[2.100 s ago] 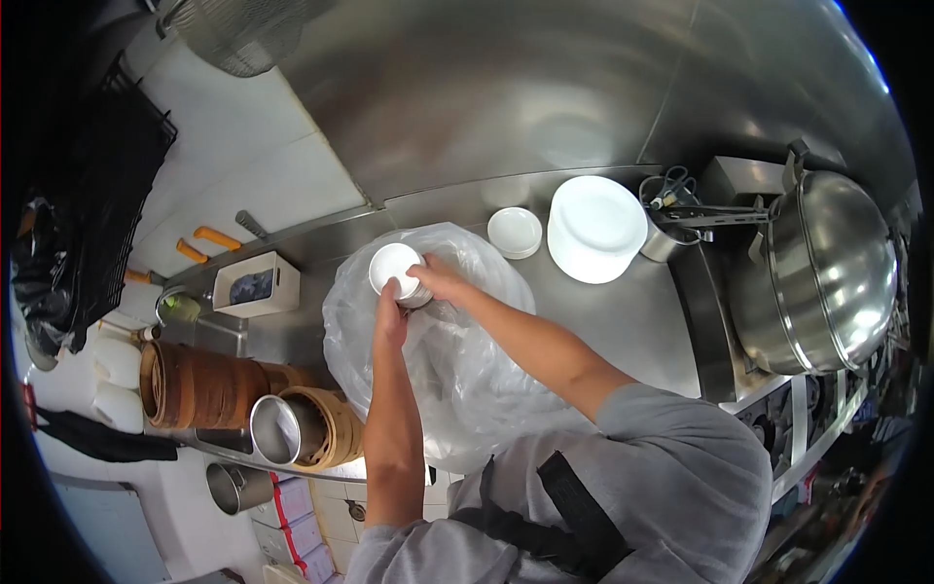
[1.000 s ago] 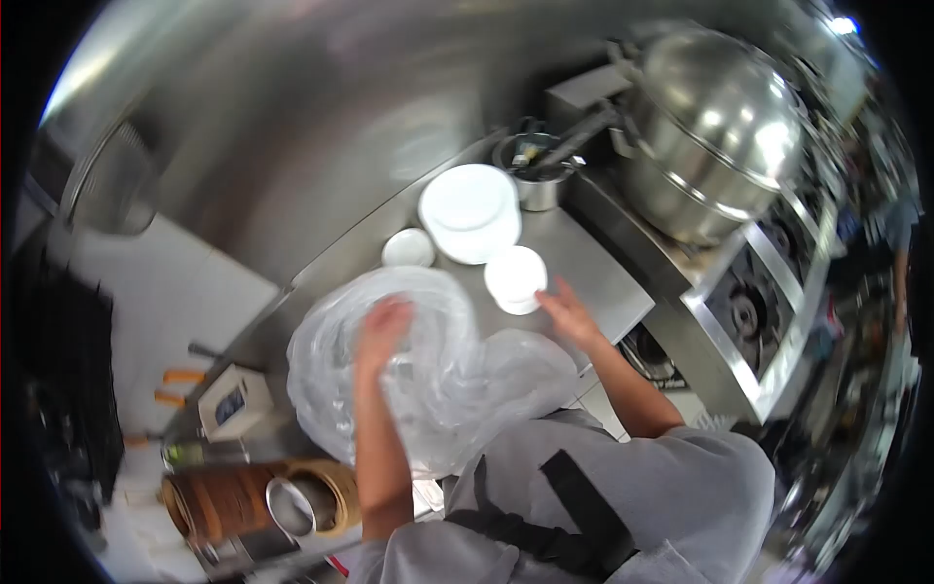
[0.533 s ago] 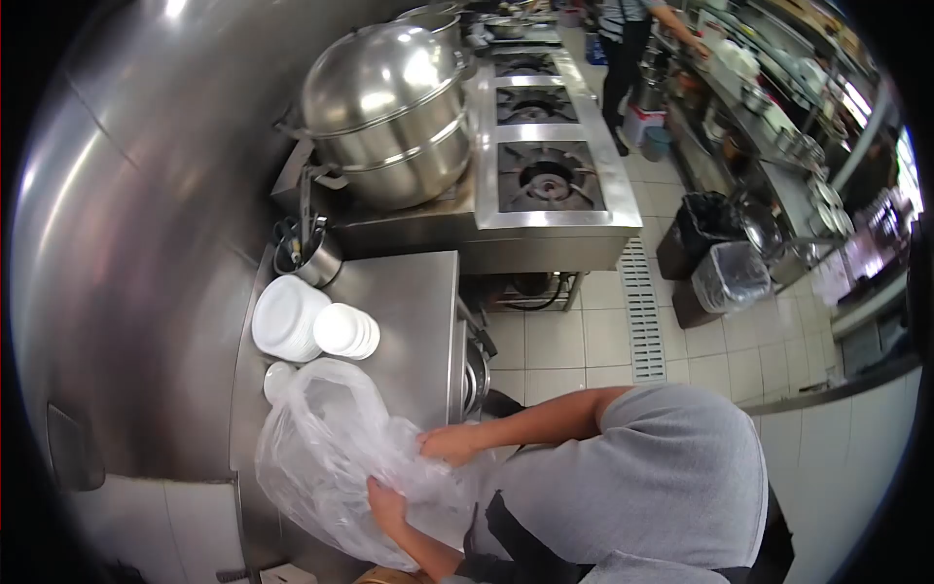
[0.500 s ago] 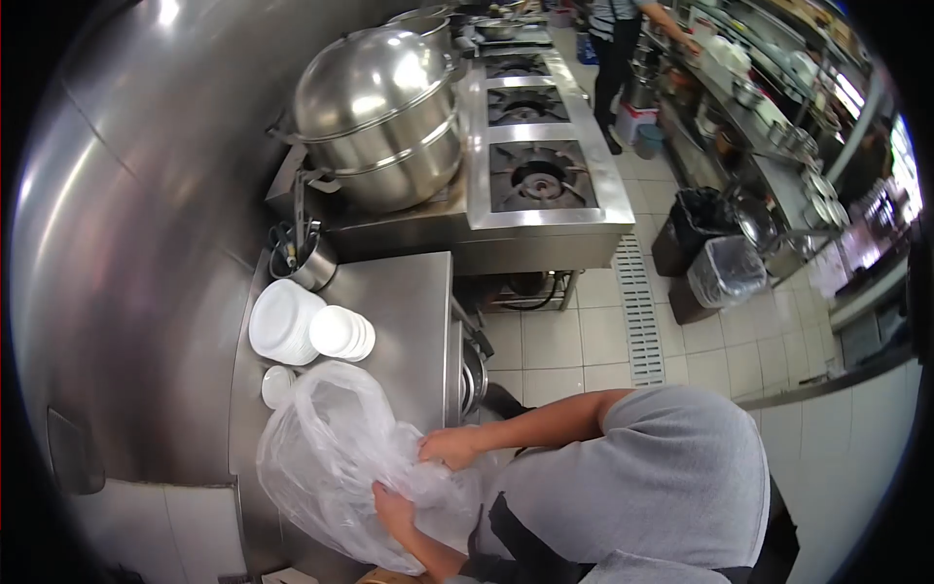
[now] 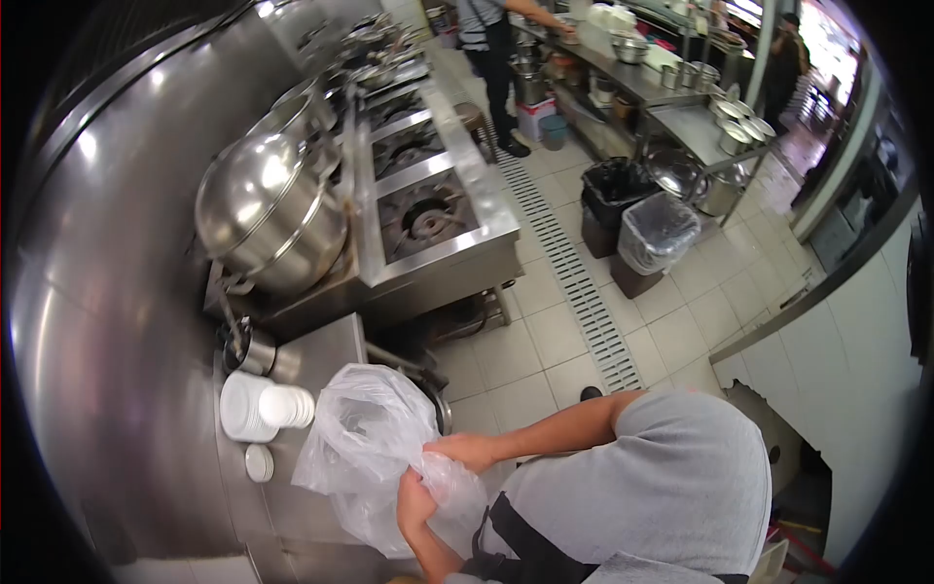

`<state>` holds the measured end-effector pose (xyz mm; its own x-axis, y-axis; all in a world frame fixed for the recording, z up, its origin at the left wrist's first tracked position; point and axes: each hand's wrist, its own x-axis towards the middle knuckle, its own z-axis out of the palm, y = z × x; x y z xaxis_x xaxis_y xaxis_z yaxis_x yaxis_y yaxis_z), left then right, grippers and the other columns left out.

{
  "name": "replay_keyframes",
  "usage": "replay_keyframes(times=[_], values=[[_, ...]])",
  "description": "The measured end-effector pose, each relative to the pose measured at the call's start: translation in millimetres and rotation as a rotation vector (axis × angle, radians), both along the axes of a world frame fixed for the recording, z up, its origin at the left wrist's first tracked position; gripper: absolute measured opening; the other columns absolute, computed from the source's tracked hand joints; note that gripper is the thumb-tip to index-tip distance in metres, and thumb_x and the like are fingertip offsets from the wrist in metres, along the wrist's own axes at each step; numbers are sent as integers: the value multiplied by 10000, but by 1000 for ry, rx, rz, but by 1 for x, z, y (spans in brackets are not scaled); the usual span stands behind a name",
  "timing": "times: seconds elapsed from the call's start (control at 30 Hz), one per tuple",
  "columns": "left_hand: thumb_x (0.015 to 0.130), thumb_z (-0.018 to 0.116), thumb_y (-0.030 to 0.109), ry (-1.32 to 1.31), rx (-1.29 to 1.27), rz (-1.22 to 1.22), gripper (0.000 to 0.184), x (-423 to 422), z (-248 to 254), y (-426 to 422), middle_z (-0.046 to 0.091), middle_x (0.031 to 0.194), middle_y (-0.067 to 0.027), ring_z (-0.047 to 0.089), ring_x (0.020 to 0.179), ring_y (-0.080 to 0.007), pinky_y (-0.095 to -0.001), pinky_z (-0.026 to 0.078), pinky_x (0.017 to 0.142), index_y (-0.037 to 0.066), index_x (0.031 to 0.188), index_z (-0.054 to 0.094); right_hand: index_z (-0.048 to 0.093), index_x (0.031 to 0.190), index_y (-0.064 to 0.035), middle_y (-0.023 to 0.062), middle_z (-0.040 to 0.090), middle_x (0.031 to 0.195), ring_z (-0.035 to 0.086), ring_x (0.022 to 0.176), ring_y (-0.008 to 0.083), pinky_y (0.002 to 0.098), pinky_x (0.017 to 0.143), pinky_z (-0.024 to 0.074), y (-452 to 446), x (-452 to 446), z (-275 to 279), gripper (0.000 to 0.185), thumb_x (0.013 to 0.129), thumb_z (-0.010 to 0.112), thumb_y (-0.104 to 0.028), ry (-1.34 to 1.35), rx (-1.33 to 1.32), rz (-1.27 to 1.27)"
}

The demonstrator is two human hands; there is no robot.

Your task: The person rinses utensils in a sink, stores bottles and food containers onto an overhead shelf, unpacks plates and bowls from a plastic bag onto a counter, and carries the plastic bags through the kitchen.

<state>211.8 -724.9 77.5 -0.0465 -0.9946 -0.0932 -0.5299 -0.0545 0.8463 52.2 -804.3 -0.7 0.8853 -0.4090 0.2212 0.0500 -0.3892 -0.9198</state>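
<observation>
A large translucent plastic bag [image 5: 365, 428] is bunched between my two hands, its upper part puffed out over the steel counter [image 5: 326, 355]. My left hand [image 5: 416, 501] is closed on the bag's gathered plastic, low in the view. Just above and to the right, my right hand [image 5: 469, 450] grips the same bag. Left of the bag stand a stack of larger white dishes [image 5: 245, 407], a stack of white bowls [image 5: 287, 406] touching it, and a small white stack [image 5: 259, 463].
A domed steel pot [image 5: 268, 209] sits beside the gas burners [image 5: 425, 222]. A steel container [image 5: 255, 352] with utensils stands behind the dishes. Bins [image 5: 654, 238] stand on the tiled floor past a drain grate [image 5: 574, 282]. A co-worker [image 5: 491, 58] stands at the far shelves.
The white bowls were released onto the counter beside the larger dishes. Both hands took hold of the bag and have drawn it nearer the counter's edge. The view has swung right.
</observation>
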Motion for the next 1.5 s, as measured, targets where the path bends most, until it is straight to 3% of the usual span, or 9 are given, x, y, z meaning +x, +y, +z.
replay_keyframes(times=[0.37,0.53,0.7,0.73,0.77,1.0,1.23,1.27,1.5], values=[[830,614,91,385,87,-571,387,-319,-54,-211,608,1097,-107,584,1008,-195,-294,463,836,-24,1188,526,587,991,-24,197,637,846,617,851,372,405,760,485,-65,-373,-78,273,730,599,-102,52,-124,-1259],[894,576,113,589,244,-451,401,-405,-106,-286,589,1109,-80,571,986,-146,-247,456,791,-3,1262,467,445,1200,7,203,570,1096,571,980,320,407,869,458,7,-566,-199,435,805,584,-114,381,541,-2118],[774,617,202,-326,544,-537,354,-374,-339,-301,639,852,-87,572,713,-191,-357,461,652,33,1085,597,274,1295,59,207,505,1244,472,1172,306,366,1048,332,65,-655,-173,727,770,709,-195,569,896,-2333],[769,612,249,-808,547,-1298,259,-351,-388,-305,650,885,-96,591,746,-205,-381,470,658,54,934,657,254,1311,66,201,495,1267,458,1195,298,365,1061,313,70,-670,-187,760,756,718,-166,347,884,-2407],[751,621,299,-1038,591,-968,338,-343,-357,-284,652,1052,-146,599,1005,-290,-411,463,832,43,969,657,235,1328,73,196,486,1290,444,1219,290,364,1073,294,72,-683,-207,794,741,727,-137,117,858,-2472],[723,608,286,-736,813,-1023,295,-399,-361,-314,640,1003,-155,596,914,-315,-436,475,801,49,888,670,434,1238,76,197,562,1198,540,1117,309,368,952,418,40,-748,-190,617,694,705,-27,-263,767,-2737],[730,574,266,-802,-68,-1574,298,-665,-381,-499,617,1036,-185,601,887,-338,-425,490,837,43,900,675,508,1213,51,167,566,1201,539,1103,273,351,903,440,3,-857,-202,442,776,557,3,-102,725,-3002],[737,568,224,-686,178,-1214,361,-712,-359,-509,611,1093,-203,608,952,-335,-391,490,860,36,1034,646,508,1213,51,167,566,1201,539,1103,273,351,903,440,11,-868,-212,442,776,557,3,-71,747,-2978],[729,631,219,-513,281,-1396,456,-972,-263,-542,667,920,-150,650,803,-228,-329,497,768,35,1145,602,511,1229,35,143,578,1182,546,1073,254,335,898,439,19,-980,-191,472,758,500,4,-564,651,-3134]])
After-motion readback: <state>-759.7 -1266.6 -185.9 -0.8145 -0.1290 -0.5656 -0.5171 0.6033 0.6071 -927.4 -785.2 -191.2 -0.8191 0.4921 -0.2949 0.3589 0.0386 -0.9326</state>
